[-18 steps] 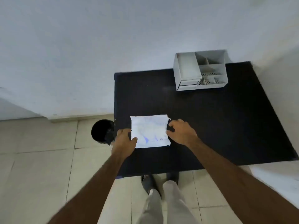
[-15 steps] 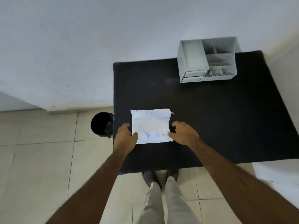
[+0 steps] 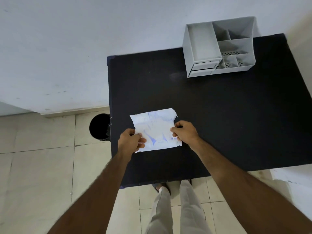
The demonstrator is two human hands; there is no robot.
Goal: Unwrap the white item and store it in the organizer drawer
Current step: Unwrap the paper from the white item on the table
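Observation:
A white packet [image 3: 156, 129] with blue print lies near the front left of the black table [image 3: 219, 115]. My left hand [image 3: 130, 141] pinches its left edge, and my right hand [image 3: 184, 133] pinches its right edge. The packet's lower part looks slightly lifted and creased between them. A grey desk organizer [image 3: 219, 48] stands at the table's far right, with several open compartments on top. Its small drawer [image 3: 203, 66] at the lower left front is shut.
A black round bin [image 3: 99, 126] stands on the tiled floor just left of the table. A white wall runs behind the table. My legs and a shoe show below the table's front edge. A white surface [image 3: 293, 181] sits at the right.
Both hands have closed their fingers on the packet's side edges, and the wrapper now looks more crumpled. The view has shifted, so the organizer sits higher in the frame.

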